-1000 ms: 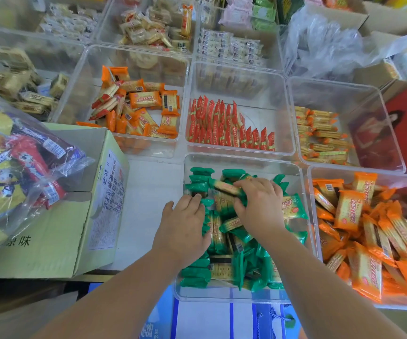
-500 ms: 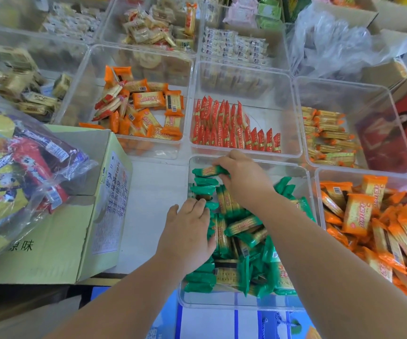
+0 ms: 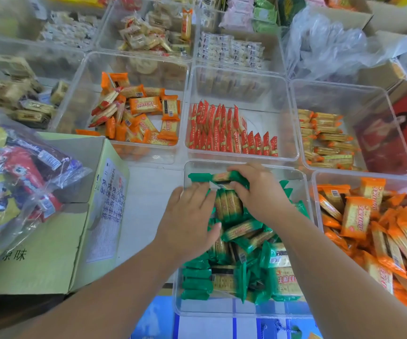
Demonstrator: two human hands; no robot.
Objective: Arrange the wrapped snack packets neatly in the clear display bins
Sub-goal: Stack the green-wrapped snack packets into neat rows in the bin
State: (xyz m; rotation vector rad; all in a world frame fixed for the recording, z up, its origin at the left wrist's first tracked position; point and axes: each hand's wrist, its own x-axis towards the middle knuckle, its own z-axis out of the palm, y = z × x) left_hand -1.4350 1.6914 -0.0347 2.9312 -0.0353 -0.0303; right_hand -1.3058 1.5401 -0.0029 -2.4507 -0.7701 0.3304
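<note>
Packets [image 3: 244, 231] lay jumbled in the near clear bin [image 3: 246, 313]. The right hand [image 3: 261, 192] pinched a green packet [image 3: 212, 177] at its far wall; the left hand [image 3: 187, 221], fingers flat, braced the row. Seating it upright and snug would serve best.

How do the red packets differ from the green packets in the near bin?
The red packets have red wrappers; the green packets have green ones. The red packets stand on edge in tidy rows; the green packets mostly lie heaped. No hand touches the red packets; the left hand presses the green packets and the right hand grips one. Both sit in clear bins.
</note>
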